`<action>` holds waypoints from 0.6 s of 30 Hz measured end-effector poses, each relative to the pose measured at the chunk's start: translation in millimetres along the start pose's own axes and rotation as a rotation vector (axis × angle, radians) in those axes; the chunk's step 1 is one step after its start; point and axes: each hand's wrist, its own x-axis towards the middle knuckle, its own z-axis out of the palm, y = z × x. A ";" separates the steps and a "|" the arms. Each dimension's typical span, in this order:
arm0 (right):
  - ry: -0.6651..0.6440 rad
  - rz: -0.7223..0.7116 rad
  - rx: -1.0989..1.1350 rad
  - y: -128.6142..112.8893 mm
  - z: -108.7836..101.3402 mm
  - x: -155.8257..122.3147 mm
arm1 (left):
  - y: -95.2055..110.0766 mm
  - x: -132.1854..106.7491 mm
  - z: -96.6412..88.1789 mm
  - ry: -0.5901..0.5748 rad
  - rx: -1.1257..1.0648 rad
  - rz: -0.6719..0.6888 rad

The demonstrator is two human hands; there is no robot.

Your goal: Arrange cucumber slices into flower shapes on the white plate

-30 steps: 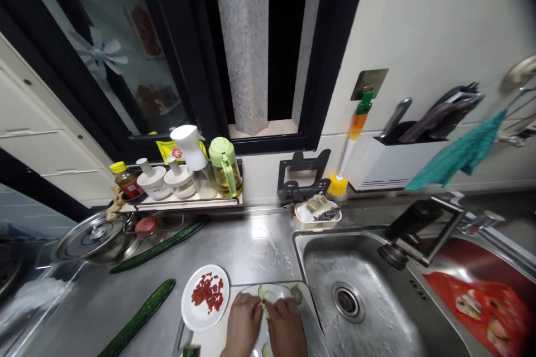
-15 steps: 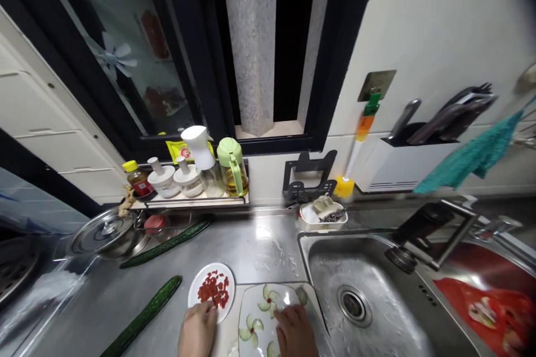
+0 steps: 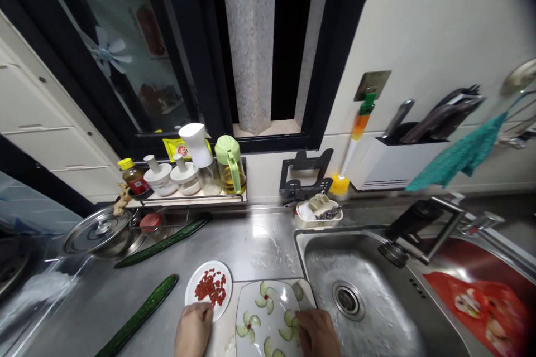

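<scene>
Now, against half a second ago, the right hand (image 3: pixel 320 332) sits farther right, uncovering a cucumber-slice flower (image 3: pixel 286 334) on the square plate (image 3: pixel 263 325); the left hand (image 3: pixel 193 328) remains at the near rim of the small white plate (image 3: pixel 190 290). Left: fingers curled together; whether they pinch a red piece (image 3: pixel 215 292), cannot tell. Right: fingers bent, beside that flower; grip, cannot tell. Surface: steel counter (image 3: pixel 240 245), pale board (image 3: pixel 225 328) under the square plate, sink (image 3: pixel 372 284) at right. Room: kitchen, dark window frame (image 3: pixel 345 39), white wall (image 3: pixel 427 39). Counts: cucumber-slice flowers, four in view, two red-centred; whole cucumbers (image 3: pixel 140 314), two; white-lidded jars (image 3: pixel 160 181), two; green-lidded jug (image 3: pixel 230 178), one.
</scene>
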 end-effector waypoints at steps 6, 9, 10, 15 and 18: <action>-0.023 0.060 -0.002 2.6 -8.0 -2.7 | 1.9 -0.3 -0.5 -0.004 -0.015 0.014; -0.045 0.072 -0.015 1.4 -6.6 -4.1 | 1.1 0.3 0.5 -0.007 -0.006 0.024; -0.049 0.072 -0.019 0.8 -5.9 -4.5 | 0.5 0.9 1.2 -0.005 -0.005 0.022; -0.053 0.034 -0.037 -3.3 -3.3 -5.2 | -2.7 6.2 5.1 0.044 -0.006 -0.034; -0.047 0.001 -0.052 -5.0 -2.3 -5.6 | -2.4 8.6 6.0 0.049 -0.014 -0.081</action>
